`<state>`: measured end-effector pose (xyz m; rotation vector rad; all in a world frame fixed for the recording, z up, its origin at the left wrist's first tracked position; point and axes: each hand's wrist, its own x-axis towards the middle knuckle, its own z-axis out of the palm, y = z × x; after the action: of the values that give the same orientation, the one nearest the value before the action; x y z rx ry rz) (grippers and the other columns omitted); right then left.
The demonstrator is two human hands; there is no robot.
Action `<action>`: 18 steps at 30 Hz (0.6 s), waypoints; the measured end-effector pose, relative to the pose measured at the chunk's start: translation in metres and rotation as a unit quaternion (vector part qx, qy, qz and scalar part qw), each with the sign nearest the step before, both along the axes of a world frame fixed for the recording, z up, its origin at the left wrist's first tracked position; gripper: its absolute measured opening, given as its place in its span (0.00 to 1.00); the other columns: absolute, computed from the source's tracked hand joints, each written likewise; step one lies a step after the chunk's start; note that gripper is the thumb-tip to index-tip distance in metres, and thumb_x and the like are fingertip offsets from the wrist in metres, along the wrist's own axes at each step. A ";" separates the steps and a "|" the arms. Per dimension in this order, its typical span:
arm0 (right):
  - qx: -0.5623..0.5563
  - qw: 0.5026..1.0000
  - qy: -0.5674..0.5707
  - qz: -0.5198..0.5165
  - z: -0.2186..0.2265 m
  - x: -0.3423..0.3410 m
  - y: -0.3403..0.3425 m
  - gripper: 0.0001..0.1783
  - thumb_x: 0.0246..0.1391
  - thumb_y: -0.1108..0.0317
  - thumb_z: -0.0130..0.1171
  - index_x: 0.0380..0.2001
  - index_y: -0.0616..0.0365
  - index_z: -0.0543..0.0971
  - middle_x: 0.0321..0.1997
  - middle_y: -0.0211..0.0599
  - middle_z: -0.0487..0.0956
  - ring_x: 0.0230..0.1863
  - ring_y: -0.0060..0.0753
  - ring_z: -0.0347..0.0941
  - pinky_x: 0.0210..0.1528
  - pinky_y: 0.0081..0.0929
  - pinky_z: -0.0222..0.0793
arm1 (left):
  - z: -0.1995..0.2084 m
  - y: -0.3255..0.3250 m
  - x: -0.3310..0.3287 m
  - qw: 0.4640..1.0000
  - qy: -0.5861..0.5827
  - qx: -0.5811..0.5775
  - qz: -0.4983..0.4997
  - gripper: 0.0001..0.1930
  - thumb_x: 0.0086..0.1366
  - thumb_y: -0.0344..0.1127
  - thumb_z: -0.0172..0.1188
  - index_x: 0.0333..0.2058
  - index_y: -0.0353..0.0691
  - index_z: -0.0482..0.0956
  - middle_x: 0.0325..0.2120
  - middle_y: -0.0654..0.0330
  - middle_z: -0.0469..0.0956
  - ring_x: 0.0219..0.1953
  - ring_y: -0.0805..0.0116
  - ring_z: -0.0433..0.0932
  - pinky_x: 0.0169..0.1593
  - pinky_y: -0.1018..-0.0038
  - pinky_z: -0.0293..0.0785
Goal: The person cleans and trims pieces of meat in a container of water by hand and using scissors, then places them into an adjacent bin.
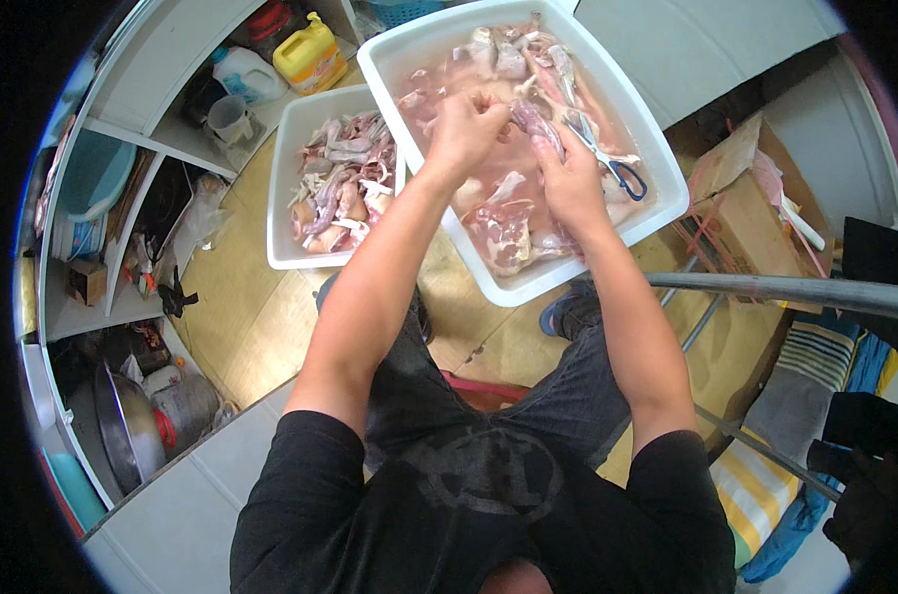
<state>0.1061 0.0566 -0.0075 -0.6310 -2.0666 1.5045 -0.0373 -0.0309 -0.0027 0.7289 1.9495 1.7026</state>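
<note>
Both hands are over a large white tub of pinkish water and raw poultry pieces. My right hand is closed around a long, purplish-pink piece of raw meat; its exact cut is unclear. My left hand has its fingers pinched together close to that piece's far end, and what is between them is too small to tell. Scissors with dark blue handles lie just right of my right hand, blades toward the far side. A pale, skinned poultry piece sits at the tub's near end.
A smaller white tub of cut poultry pieces stands on the floor to the left. Shelves hold a yellow jug, a white jug and a metal basin. At right are a cardboard box and a metal rail.
</note>
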 end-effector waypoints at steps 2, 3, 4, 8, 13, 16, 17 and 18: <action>-0.076 0.997 -0.014 0.000 -0.002 0.003 0.005 0.16 0.62 0.68 0.54 0.51 0.63 0.77 0.35 0.36 0.80 0.35 0.26 0.74 0.41 0.27 0.71 | 0.000 -0.004 -0.006 0.988 -0.122 0.073 -0.062 0.03 0.64 0.24 0.55 0.32 0.32 0.77 0.27 0.61 0.78 0.30 0.73 0.77 0.37 0.76 0.78; -0.093 0.996 -0.004 0.001 -0.003 0.004 0.006 0.16 0.62 0.68 0.54 0.51 0.63 0.77 0.35 0.35 0.79 0.35 0.25 0.73 0.41 0.27 0.70 | 0.001 -0.005 -0.005 0.987 -0.120 0.085 -0.065 0.03 0.64 0.25 0.56 0.33 0.32 0.77 0.28 0.61 0.79 0.30 0.73 0.78 0.38 0.76 0.78; -0.109 0.994 0.006 0.002 -0.003 0.005 0.008 0.16 0.62 0.69 0.54 0.51 0.64 0.77 0.34 0.34 0.79 0.35 0.24 0.72 0.41 0.26 0.70 | 0.002 -0.006 -0.003 0.986 -0.119 0.096 -0.068 0.03 0.64 0.25 0.57 0.34 0.31 0.77 0.28 0.60 0.79 0.30 0.73 0.78 0.38 0.76 0.78; -0.056 0.998 0.035 0.016 -0.004 0.005 0.006 0.15 0.65 0.68 0.53 0.52 0.64 0.75 0.30 0.26 0.74 0.29 0.16 0.67 0.32 0.18 0.63 | 0.008 -0.007 0.006 0.985 -0.100 0.122 -0.074 0.04 0.64 0.27 0.59 0.34 0.32 0.80 0.24 0.63 0.80 0.29 0.75 0.78 0.35 0.78 0.76; -0.030 1.000 0.000 0.002 -0.005 0.009 0.006 0.17 0.62 0.67 0.56 0.50 0.67 0.76 0.39 0.40 0.81 0.41 0.29 0.76 0.46 0.28 0.71 | 0.001 -0.002 0.004 0.995 0.028 0.033 -0.089 0.07 0.63 0.31 0.63 0.29 0.33 0.80 0.22 0.63 0.79 0.26 0.75 0.75 0.33 0.78 0.73; -0.118 0.992 -0.040 0.018 0.006 0.011 0.010 0.18 0.61 0.65 0.57 0.50 0.67 0.76 0.40 0.41 0.82 0.40 0.30 0.77 0.45 0.28 0.71 | 0.003 -0.007 0.002 0.989 0.120 -0.020 -0.086 0.08 0.61 0.33 0.65 0.29 0.33 0.79 0.22 0.57 0.80 0.26 0.67 0.77 0.33 0.73 0.74; -0.062 0.998 -0.019 0.010 0.002 0.010 0.013 0.19 0.61 0.65 0.57 0.50 0.67 0.76 0.40 0.43 0.82 0.39 0.34 0.78 0.44 0.30 0.72 | 0.005 -0.007 0.002 0.981 0.170 -0.039 -0.086 0.08 0.60 0.33 0.66 0.29 0.33 0.79 0.22 0.55 0.80 0.26 0.64 0.79 0.33 0.70 0.75; -0.005 1.000 0.001 0.002 -0.004 0.008 0.015 0.19 0.60 0.64 0.58 0.50 0.66 0.76 0.39 0.45 0.82 0.39 0.37 0.79 0.44 0.31 0.72 | 0.007 -0.007 0.005 0.976 0.202 -0.028 -0.076 0.07 0.59 0.31 0.65 0.29 0.33 0.79 0.24 0.53 0.80 0.27 0.59 0.79 0.34 0.67 0.76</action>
<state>0.1139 0.0721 -0.0114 -0.6283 -2.0614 1.5185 -0.0320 -0.0375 0.0043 1.2484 2.1261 1.4887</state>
